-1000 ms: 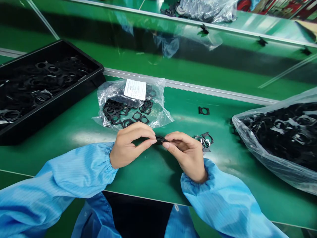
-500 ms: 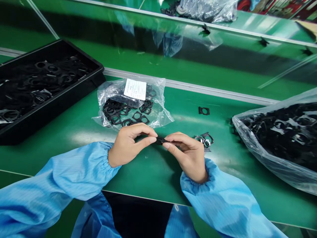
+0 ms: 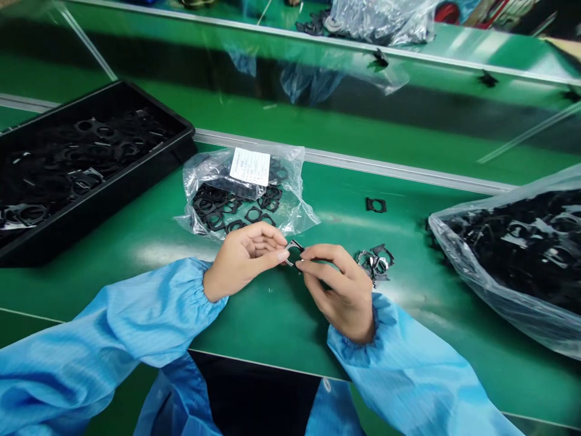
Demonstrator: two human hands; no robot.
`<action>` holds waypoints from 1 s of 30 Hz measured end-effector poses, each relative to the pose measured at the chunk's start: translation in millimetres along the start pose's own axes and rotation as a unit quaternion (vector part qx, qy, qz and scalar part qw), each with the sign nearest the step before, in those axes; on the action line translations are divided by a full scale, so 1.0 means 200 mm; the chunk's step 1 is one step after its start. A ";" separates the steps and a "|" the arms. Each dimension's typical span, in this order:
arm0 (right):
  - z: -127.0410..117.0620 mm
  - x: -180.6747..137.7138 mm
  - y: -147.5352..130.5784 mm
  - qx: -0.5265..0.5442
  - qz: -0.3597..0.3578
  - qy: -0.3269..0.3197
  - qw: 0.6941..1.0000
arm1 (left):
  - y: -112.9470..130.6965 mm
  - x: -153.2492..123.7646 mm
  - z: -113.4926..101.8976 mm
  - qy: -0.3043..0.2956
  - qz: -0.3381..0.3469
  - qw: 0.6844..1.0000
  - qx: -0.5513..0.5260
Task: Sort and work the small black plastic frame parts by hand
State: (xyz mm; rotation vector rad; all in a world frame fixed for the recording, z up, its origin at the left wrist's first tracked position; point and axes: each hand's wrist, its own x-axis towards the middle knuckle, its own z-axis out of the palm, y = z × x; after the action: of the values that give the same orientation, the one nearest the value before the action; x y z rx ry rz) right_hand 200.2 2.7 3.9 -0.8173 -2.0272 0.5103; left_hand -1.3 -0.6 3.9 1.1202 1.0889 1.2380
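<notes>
Edge-on earlier, the held black frame [image 3: 296, 244] now shows its opening.

Green worktop [image 3: 254, 327], pale glare on it; glossy green panel [image 3: 218, 115] behind, metal strip [image 3: 385, 168] between.

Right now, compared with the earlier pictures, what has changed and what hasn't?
The black part between the hands has turned from nearly edge-on to show its opening. The left hand still pinches it; the right hand has shifted its fingers at the part's right side. Nothing is visibly picked up or let go. The labelled bag, crate and loose frame stayed put; the view shifted slightly.
</notes>
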 end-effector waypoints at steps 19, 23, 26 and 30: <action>0.03 0.03 -0.02 0.193 0.236 0.010 0.952 | -0.02 -0.01 0.00 0.003 -0.003 0.999 0.047; 0.02 0.03 -0.03 0.160 0.213 0.014 0.964 | -0.02 -0.02 0.00 -0.018 0.015 0.996 0.087; 0.02 0.04 -0.03 0.149 0.216 0.003 0.965 | -0.02 -0.02 0.00 -0.019 0.025 0.995 0.099; 0.02 0.04 -0.02 0.176 0.215 -0.003 0.961 | -0.02 -0.02 -0.01 -0.030 0.026 0.994 0.104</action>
State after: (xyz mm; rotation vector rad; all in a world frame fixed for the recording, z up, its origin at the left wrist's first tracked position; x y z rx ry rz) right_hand 193.2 5.9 8.7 -1.0331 -1.6894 1.0842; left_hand -3.0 -4.1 -0.8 1.3421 1.1693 1.1418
